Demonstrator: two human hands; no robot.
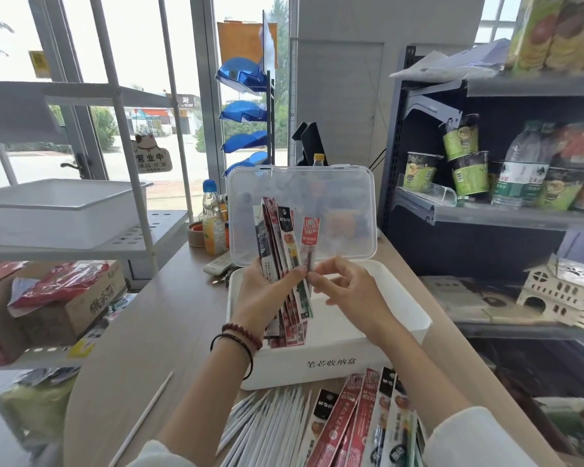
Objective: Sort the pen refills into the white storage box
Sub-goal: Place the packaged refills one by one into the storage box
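Left grip (pixel 263 298) holds refills (pixel 284 241), right grip (pixel 348 291) pinches 1

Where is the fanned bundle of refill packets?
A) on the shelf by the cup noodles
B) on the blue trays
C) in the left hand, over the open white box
C: the left hand grips the refill packets above the white storage box, its lid raised.

bright daylight | overexposed windows (pixel 142 45) | wide-angle edge bending | corners blurred
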